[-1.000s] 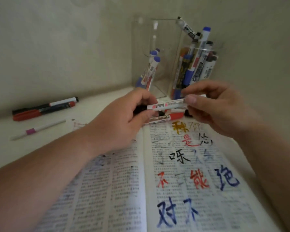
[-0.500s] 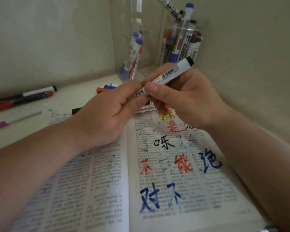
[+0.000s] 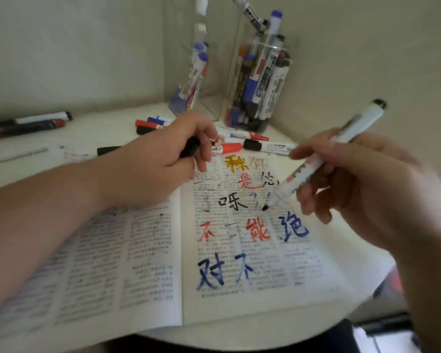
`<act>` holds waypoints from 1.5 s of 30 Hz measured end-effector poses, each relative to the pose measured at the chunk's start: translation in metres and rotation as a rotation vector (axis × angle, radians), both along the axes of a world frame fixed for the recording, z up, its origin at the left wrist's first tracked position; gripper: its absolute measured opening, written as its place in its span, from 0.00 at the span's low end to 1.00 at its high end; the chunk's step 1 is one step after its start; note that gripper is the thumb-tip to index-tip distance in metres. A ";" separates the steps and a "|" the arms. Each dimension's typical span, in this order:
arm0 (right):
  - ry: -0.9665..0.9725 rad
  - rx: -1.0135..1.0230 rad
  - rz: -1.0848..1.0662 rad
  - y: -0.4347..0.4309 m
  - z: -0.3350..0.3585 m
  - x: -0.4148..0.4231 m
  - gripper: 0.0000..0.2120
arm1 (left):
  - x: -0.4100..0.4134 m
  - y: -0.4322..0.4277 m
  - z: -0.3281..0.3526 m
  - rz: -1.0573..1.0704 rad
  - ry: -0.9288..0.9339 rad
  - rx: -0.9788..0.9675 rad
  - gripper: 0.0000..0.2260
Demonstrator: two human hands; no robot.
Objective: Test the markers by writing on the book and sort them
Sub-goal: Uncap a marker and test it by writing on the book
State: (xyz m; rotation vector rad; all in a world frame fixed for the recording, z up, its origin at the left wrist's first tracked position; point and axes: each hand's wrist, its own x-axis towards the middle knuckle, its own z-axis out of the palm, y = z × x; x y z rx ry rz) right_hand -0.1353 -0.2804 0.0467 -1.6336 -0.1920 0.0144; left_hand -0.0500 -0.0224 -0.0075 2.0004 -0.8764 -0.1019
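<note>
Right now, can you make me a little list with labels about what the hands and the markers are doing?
Right hand: grips an uncapped marker like a pen
Marker tip: black, pointing down at the book's right page
Left hand: fingers curled round a black cap
Page: test characters in black, red, blue and yellow
Holders: clear left holder has few markers, clear right holder is packed
Table: loose markers lie behind the book

Head-worn view, angled down, close over book (image 3: 163,250)
</note>
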 end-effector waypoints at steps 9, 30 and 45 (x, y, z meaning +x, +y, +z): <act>0.044 -0.125 -0.066 0.005 -0.056 -0.027 0.14 | -0.010 -0.007 0.003 0.015 0.071 -0.114 0.20; -0.003 -0.355 -0.005 0.003 -0.055 -0.042 0.04 | -0.004 -0.005 0.001 -0.020 -0.303 0.245 0.11; -0.066 -0.363 -0.047 0.001 -0.056 -0.043 0.02 | -0.005 -0.005 0.000 0.045 -0.155 0.265 0.20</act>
